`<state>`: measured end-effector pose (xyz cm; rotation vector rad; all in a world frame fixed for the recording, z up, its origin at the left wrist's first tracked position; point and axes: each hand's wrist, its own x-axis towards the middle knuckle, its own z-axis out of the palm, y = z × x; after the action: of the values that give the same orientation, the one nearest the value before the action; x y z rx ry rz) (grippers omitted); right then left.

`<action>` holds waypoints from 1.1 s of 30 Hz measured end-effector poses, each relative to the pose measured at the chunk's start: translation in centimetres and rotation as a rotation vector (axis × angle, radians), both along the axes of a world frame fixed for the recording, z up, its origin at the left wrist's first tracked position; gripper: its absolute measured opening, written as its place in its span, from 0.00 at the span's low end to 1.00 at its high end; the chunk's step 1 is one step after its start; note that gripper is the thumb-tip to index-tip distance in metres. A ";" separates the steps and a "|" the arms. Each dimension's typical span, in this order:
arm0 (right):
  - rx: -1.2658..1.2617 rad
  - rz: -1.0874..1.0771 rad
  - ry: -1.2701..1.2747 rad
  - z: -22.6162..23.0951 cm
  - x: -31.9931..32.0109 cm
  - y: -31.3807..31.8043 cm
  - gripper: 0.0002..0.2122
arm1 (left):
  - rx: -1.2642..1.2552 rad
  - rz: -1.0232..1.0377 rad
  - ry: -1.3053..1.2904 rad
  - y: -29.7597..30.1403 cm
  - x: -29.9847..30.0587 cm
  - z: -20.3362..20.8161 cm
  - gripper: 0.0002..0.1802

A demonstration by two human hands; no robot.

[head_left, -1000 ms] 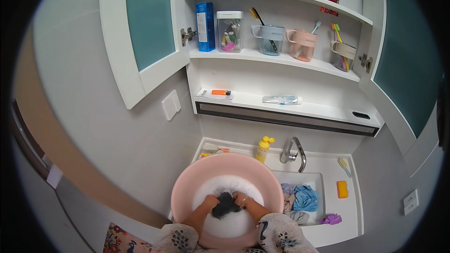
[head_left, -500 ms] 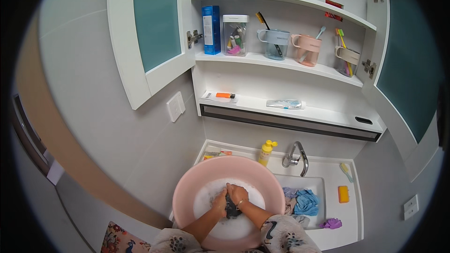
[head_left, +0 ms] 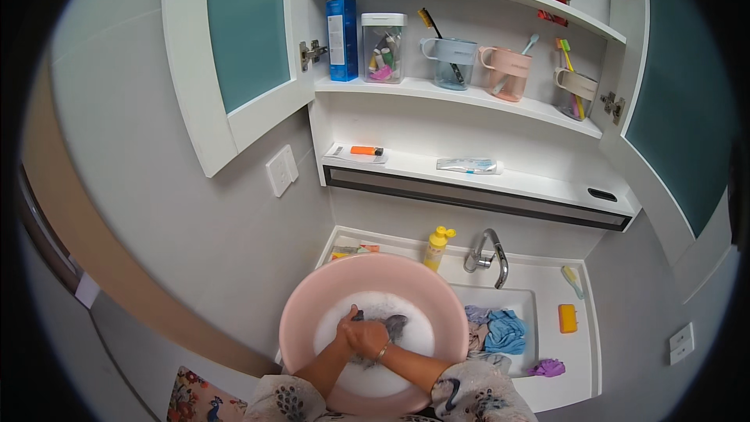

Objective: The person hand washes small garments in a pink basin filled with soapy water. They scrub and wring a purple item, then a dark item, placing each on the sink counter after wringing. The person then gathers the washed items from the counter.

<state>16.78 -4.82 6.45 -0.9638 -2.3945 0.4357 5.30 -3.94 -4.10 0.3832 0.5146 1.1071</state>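
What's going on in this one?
A person has both hands inside a pink basin of white suds. The left hand and right hand are pressed together around a wet, dark grey cloth, part of which sticks out beside them. To the right, a blue cloth lies with other fabrics in the white sink, near the chrome faucet.

two hands [head_left: 366, 337], one dark cloth [head_left: 397, 327], one pink basin [head_left: 306, 305], three cups [head_left: 509, 62]

Through a head-worn fisheye camera, the pink basin [head_left: 301, 305] is viewed near and from above, the cabinet [head_left: 453, 129] being included ahead.
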 end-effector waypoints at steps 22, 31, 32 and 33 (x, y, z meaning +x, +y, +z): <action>-0.856 0.115 0.564 -2.3 3.9 7.0 0.09 | 0.440 -0.071 1.089 -0.5 0.8 9.0 0.36; -1.183 0.177 0.269 -4.1 5.7 8.4 0.15 | -0.035 0.361 0.282 1.0 -1.0 9.5 0.18; -1.173 0.202 0.202 -4.7 5.4 8.2 0.15 | -0.051 0.396 0.148 1.1 -1.7 9.1 0.19; -1.161 0.228 0.136 -5.1 5.2 8.1 0.15 | -0.067 0.429 0.015 1.2 -2.0 8.9 0.21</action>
<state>22.02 3.31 1.35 -1.0021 -2.0137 2.0196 3.27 -2.75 4.75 0.2263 0.6641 1.4965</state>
